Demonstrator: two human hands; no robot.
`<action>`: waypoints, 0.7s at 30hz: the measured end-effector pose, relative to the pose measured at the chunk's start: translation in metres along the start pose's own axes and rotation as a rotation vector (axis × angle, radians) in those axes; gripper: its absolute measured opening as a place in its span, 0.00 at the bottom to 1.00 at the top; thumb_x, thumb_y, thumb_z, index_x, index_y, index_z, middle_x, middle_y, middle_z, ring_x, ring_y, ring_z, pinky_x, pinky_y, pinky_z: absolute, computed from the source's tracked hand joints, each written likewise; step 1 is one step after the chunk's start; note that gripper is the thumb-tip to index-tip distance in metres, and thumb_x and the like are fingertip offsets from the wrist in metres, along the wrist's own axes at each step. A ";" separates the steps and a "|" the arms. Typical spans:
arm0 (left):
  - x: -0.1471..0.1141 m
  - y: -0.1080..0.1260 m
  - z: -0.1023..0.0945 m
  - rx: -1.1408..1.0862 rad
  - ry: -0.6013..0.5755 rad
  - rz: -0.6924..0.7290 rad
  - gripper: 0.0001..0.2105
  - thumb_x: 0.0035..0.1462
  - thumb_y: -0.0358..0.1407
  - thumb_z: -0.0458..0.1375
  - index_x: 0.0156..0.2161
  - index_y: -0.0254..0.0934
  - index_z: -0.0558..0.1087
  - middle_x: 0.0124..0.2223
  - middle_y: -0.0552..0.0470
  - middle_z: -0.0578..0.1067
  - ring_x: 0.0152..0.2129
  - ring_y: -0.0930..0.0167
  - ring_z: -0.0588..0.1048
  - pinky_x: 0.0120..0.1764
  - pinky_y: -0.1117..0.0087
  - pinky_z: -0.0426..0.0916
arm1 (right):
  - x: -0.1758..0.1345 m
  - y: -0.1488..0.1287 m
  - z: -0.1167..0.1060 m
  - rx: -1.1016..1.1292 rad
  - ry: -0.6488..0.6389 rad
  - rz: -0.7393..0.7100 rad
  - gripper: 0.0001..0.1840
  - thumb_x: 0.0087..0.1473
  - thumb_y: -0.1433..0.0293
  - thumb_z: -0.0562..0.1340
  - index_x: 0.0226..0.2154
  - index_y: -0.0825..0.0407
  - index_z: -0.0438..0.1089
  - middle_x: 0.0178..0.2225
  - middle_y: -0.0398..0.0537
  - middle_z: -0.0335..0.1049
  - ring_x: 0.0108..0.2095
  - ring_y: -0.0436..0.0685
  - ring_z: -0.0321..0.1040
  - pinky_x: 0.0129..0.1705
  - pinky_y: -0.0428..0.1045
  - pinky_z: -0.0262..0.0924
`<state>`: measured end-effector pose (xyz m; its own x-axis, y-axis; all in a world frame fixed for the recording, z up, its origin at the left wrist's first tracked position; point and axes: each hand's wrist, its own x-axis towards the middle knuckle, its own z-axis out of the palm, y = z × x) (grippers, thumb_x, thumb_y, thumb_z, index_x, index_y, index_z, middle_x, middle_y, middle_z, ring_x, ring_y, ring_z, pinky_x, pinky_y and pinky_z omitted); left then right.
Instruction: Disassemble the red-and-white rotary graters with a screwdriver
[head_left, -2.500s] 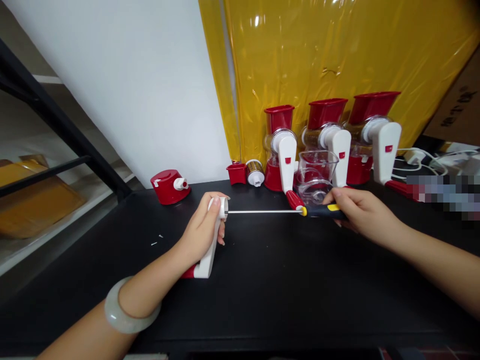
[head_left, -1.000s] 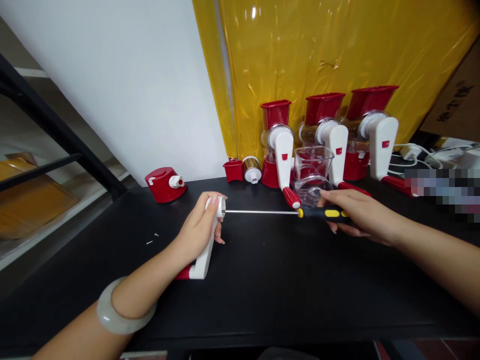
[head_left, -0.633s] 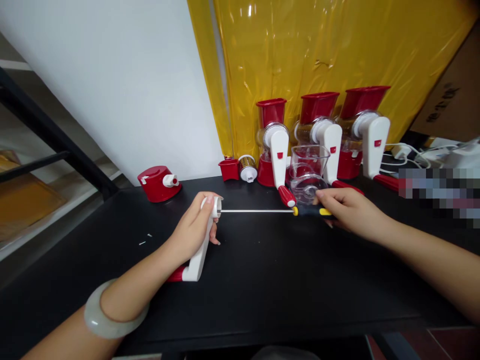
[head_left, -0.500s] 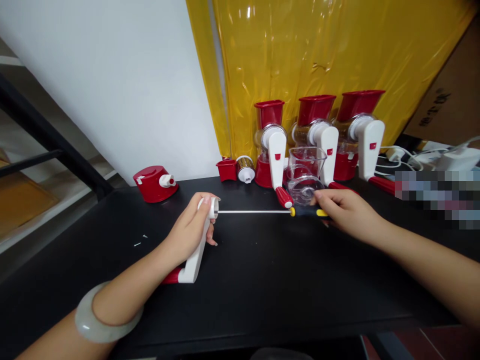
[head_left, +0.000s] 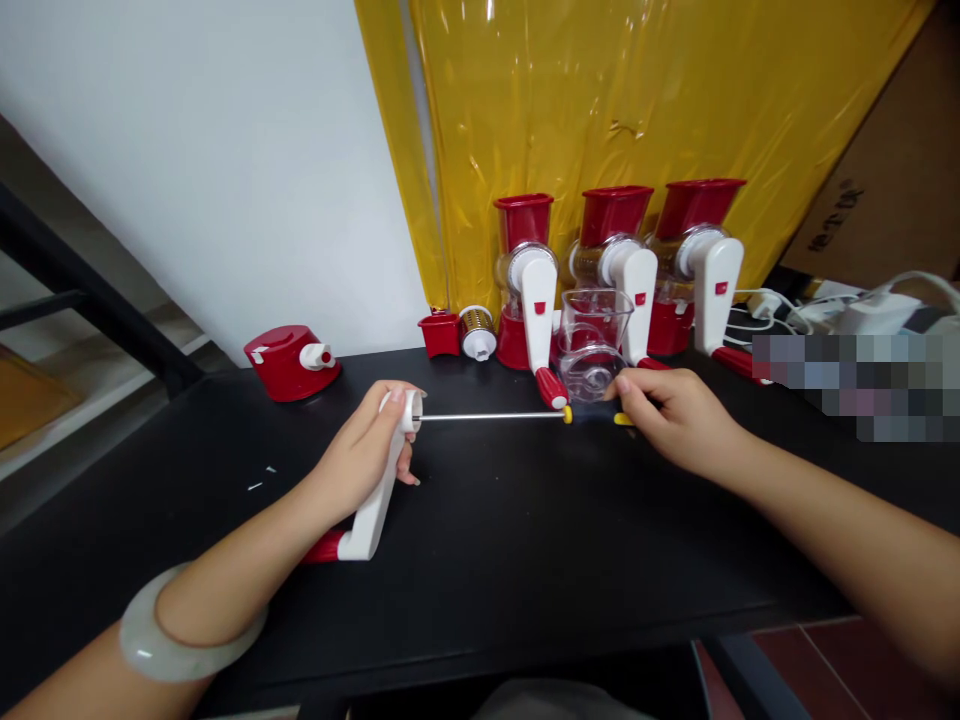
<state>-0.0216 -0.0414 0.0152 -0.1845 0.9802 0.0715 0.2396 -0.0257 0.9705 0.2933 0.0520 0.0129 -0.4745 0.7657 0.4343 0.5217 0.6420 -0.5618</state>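
My left hand (head_left: 367,440) is closed round the upper end of a white crank handle (head_left: 373,515), which slants down to a red grip (head_left: 324,547). A screwdriver (head_left: 491,416) lies level across the gap between my hands. Its tip goes into the round white socket at the crank's top; what it meets inside is hidden. Its dark handle with yellow parts is in my right hand (head_left: 671,415), thumb and fingers closed round it. Just behind the screwdriver handle stands a clear plastic housing (head_left: 594,350).
Three assembled red-and-white rotary graters (head_left: 525,285) stand along the yellow sheeting (head_left: 540,110). Left of them are a small red hopper (head_left: 439,336) and a grating drum (head_left: 478,335). A red base (head_left: 291,362) sits at the back left. White cables (head_left: 795,310) lie at the right.
The whole scene has shifted slightly left in view. The screwdriver stays in the crank's socket, and both hands keep their holds; the yellow mark on its handle looks different.
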 end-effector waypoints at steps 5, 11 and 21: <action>0.000 0.006 0.003 -0.054 -0.008 -0.051 0.17 0.61 0.51 0.53 0.46 0.40 0.66 0.28 0.58 0.65 0.16 0.75 0.68 0.19 0.68 0.74 | 0.004 0.002 -0.001 0.125 -0.022 0.076 0.18 0.60 0.59 0.55 0.24 0.52 0.67 0.19 0.42 0.65 0.21 0.50 0.62 0.26 0.46 0.55; 0.005 0.026 0.007 -0.251 -0.108 -0.212 0.15 0.60 0.46 0.57 0.45 0.39 0.66 0.29 0.56 0.69 0.20 0.74 0.72 0.31 0.59 0.78 | 0.021 0.001 -0.019 0.495 0.084 0.266 0.17 0.52 0.54 0.63 0.29 0.52 0.68 0.16 0.39 0.63 0.13 0.47 0.54 0.14 0.44 0.45; 0.012 0.047 0.026 -0.391 -0.053 -0.125 0.10 0.56 0.42 0.56 0.38 0.37 0.69 0.21 0.59 0.66 0.17 0.74 0.68 0.29 0.59 0.78 | 0.062 -0.012 -0.042 0.710 0.246 0.245 0.34 0.55 0.39 0.46 0.27 0.50 0.65 0.13 0.41 0.57 0.10 0.47 0.47 0.13 0.46 0.41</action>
<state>0.0121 -0.0256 0.0559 -0.1373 0.9891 -0.0541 -0.1637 0.0312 0.9860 0.2871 0.0936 0.0767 -0.1912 0.9220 0.3367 -0.0258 0.3382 -0.9407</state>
